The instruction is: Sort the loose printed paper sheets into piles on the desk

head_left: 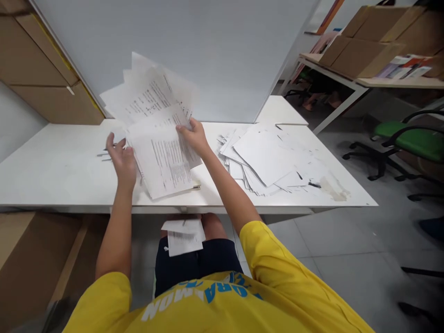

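So the right hand (194, 136) is pinching a fanned bunch of printed sheets (156, 125) by their right edge, holding them up over the white table (52, 171). The left hand (122, 157) is open with fingers spread, sitting against the left edge of the same bunch. A messy pile of blank-side-up papers (270, 159) lies on the table to the right, well apart. A couple of sheets (183, 237) rest on the person's lap.
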Available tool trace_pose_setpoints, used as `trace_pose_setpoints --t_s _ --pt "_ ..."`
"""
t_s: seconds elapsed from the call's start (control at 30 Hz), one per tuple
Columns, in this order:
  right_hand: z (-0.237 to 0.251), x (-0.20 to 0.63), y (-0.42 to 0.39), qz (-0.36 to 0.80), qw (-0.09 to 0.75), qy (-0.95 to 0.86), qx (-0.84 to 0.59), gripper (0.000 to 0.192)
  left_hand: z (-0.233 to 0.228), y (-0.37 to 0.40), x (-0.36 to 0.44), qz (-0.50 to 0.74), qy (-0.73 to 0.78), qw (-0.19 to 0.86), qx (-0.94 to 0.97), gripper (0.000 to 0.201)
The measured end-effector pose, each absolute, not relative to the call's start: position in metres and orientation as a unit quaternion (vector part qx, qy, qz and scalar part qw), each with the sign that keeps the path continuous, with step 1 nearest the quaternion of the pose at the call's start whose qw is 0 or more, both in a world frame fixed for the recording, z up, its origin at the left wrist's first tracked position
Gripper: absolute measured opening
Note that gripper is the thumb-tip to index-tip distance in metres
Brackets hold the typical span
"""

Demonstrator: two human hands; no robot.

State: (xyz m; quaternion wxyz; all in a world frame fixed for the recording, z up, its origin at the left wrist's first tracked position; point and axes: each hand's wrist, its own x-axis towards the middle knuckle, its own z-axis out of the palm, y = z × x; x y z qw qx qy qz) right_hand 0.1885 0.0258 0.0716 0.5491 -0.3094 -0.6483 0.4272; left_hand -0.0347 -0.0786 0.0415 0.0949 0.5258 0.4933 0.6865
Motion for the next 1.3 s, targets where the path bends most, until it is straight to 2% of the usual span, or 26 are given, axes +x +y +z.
trace_pose_setpoints --t_s 0.1,0.17,0.23,0.3,0.37,0.43,0.5,0.57,0.73,0.83,0.9,1.0,1.07,1.13,1.2,1.3 --pt "0.052 0.201 0.041 0.42 0.561 -0.639 -0.318 0.064 -0.028 -0.142 -0.006 0.671 0.568 -0.002 0.477 0.062" --pt "0.038 0.215 0.05 0.406 0.578 -0.628 -0.328 0.066 -0.084 -0.195 0.026 0.599 0.652 -0.057 0.462 0.054" --pt "0.029 0.233 0.054 0.382 0.598 -0.618 -0.339 0.069 -0.137 -0.24 0.059 0.433 0.693 0.034 0.575 0.054" --pt "0.025 0.253 0.055 0.351 0.608 -0.617 -0.357 0.071 -0.174 -0.268 0.085 0.35 0.685 0.121 0.628 0.052" --pt "0.025 0.273 0.05 0.322 0.599 -0.627 -0.38 0.071 -0.192 -0.276 0.097 0.241 0.681 0.195 0.663 0.058" --pt "0.025 0.29 0.04 0.305 0.589 -0.633 -0.399 0.07 -0.196 -0.271 0.098 0.197 0.714 0.208 0.639 0.068" --pt "0.024 0.304 0.029 0.301 0.596 -0.626 -0.403 0.071 -0.195 -0.262 0.09 0.22 0.763 0.2 0.574 0.077" --pt "0.023 0.315 0.018 0.306 0.615 -0.61 -0.394 0.073 -0.193 -0.254 0.081 0.276 0.784 0.241 0.502 0.08" --pt "0.019 0.333 -0.002 0.315 0.636 -0.597 -0.374 0.066 -0.182 -0.261 0.061 0.37 0.729 0.376 0.436 0.069" --pt "0.022 0.343 -0.009 0.284 0.65 -0.604 -0.365 0.061 -0.157 -0.283 0.045 0.378 0.685 0.427 0.453 0.058" --pt "0.026 0.348 -0.01 0.271 0.664 -0.598 -0.357 0.06 -0.131 -0.296 0.03 0.4 0.668 0.442 0.445 0.06" --pt "0.034 0.346 -0.005 0.272 0.673 -0.593 -0.349 0.061 -0.082 -0.295 0.007 0.542 0.643 0.386 0.379 0.061" --pt "0.041 0.336 0.001 0.276 0.67 -0.597 -0.345 0.062 -0.045 -0.276 -0.003 0.623 0.6 0.327 0.38 0.055" --pt "0.049 0.321 0.006 0.283 0.666 -0.601 -0.34 0.062 -0.007 -0.243 -0.008 0.689 0.527 0.275 0.415 0.058" --pt "0.059 0.302 0.01 0.298 0.661 -0.602 -0.335 0.063 0.026 -0.204 -0.007 0.73 0.458 0.229 0.453 0.061" --pt "0.07 0.275 0.015 0.339 0.649 -0.596 -0.33 0.062 0.052 -0.145 0.0 0.721 0.413 0.205 0.518 0.048"
